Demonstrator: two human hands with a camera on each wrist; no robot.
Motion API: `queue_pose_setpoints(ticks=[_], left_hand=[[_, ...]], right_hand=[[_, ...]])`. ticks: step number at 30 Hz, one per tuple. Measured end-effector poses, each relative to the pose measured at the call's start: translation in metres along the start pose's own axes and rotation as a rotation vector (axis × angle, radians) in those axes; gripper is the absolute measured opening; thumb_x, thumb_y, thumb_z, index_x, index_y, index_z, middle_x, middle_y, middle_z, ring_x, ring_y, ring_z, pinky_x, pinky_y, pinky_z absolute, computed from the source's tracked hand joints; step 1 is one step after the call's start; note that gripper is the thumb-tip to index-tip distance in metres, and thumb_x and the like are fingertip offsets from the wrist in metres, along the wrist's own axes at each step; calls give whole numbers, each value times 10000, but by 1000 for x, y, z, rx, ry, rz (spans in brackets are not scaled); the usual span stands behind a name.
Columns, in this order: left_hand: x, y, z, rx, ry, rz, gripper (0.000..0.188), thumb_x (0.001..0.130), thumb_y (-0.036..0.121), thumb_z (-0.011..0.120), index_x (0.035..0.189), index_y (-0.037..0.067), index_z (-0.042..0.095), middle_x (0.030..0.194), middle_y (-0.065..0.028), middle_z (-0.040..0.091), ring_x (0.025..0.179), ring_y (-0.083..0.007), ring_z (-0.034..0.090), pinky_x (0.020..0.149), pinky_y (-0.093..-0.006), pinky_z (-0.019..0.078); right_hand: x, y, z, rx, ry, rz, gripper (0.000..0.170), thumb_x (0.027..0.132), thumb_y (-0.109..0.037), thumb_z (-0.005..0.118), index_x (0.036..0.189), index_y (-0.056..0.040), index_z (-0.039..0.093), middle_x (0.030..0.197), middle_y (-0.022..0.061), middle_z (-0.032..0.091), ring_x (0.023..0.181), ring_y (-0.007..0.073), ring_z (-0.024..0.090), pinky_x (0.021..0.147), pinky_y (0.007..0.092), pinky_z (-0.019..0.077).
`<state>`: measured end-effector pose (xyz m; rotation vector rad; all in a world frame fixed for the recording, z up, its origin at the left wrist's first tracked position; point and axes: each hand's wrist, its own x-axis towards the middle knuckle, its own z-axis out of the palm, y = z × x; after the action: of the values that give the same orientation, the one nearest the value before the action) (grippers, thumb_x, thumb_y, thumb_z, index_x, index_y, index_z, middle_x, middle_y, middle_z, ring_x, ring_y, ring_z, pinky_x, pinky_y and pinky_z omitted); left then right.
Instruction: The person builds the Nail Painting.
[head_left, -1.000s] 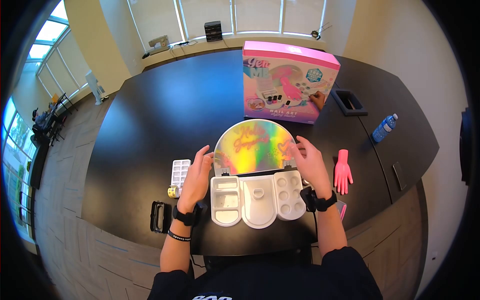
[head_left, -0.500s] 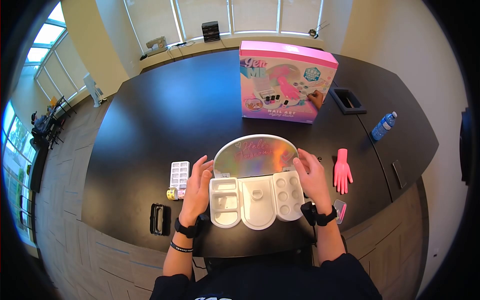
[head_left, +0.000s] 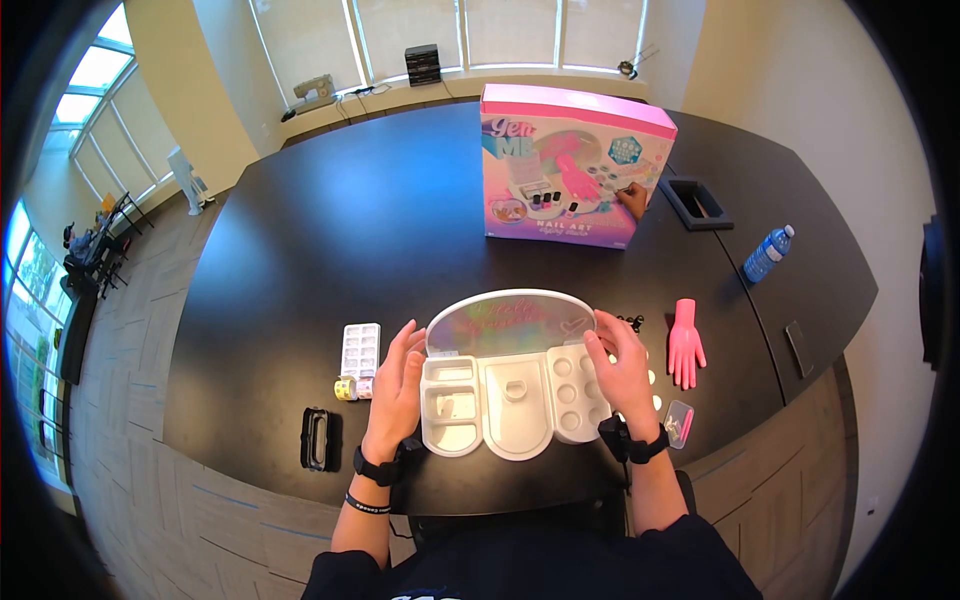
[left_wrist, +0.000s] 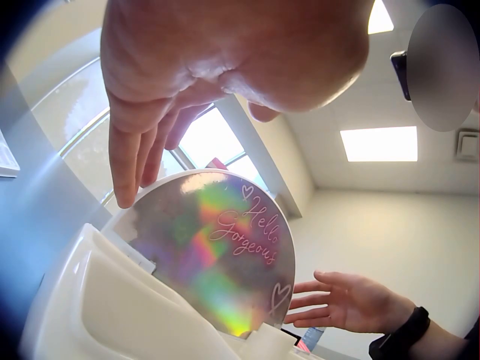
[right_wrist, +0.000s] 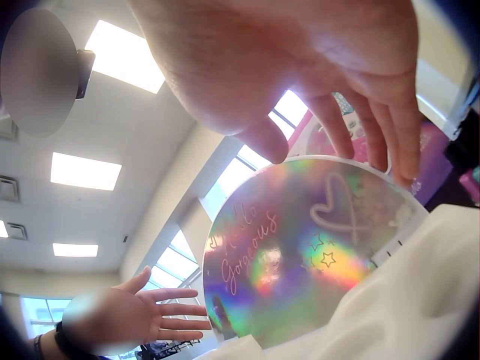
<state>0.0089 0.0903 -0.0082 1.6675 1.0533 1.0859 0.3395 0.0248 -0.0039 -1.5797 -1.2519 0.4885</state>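
A white plastic nail-art station (head_left: 516, 448) sits in front of me, with a three-part tray on the left, a rounded middle tray and round wells on the right. Its half-round iridescent mirror panel (head_left: 505, 333), lettered "Hello Gorgeous" with hearts, stands up along the back. My left hand (head_left: 397, 395) is at the panel's left edge, and the left wrist view shows its straight fingers (left_wrist: 124, 169) against the rim. On the other side, my right hand (head_left: 622, 370) has its fingers extended at the right edge. Those fingers (right_wrist: 405, 142) reach partly behind the rim in the right wrist view.
Behind stands a pink nail-art box (head_left: 570, 170). To the right are a pink model hand (head_left: 685, 345), a small clear case (head_left: 678, 424) and a water bottle (head_left: 768, 255). Leftward lie a white compartment tray (head_left: 360, 348), tape rolls (head_left: 346, 389) and a black frame (head_left: 316, 440).
The mirror panel has swung up from a backward lean to a more upright stance, its top edge coming toward me. Both hands stayed at its sides and moved slightly nearer to me.
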Motion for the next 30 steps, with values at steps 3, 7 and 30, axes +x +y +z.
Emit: queue_pose_setpoints(ticks=[3,7,30], left_hand=[[-1,3,0,-8,-1,3,691,1196,495,412,1636,-37,420,1553,-254,579,1444,-337,576,1205,-449,487],[-3,-8,1,18,7,16,690,1197,494,411,1634,-41,423,1553,-247,576,1446,-331,573,1202,-447,490],[-11,-14,6,29,6,49,446,1101,125,604,1523,-14,562,1490,-205,590,1356,-353,640,1150,-445,531]], right_hand=[[-2,-2,0,3,2,0,484,1059,-270,729,1395,69,651,1288,223,697,1207,328,704,1047,416,571],[-5,-2,2,-6,10,-7,478,1047,-262,745,1389,59,653,1281,217,699,1204,331,705,1037,415,574],[-18,0,-1,-34,-83,47,654,961,-179,811,1521,-2,524,1421,210,629,1289,364,675,1079,431,575]])
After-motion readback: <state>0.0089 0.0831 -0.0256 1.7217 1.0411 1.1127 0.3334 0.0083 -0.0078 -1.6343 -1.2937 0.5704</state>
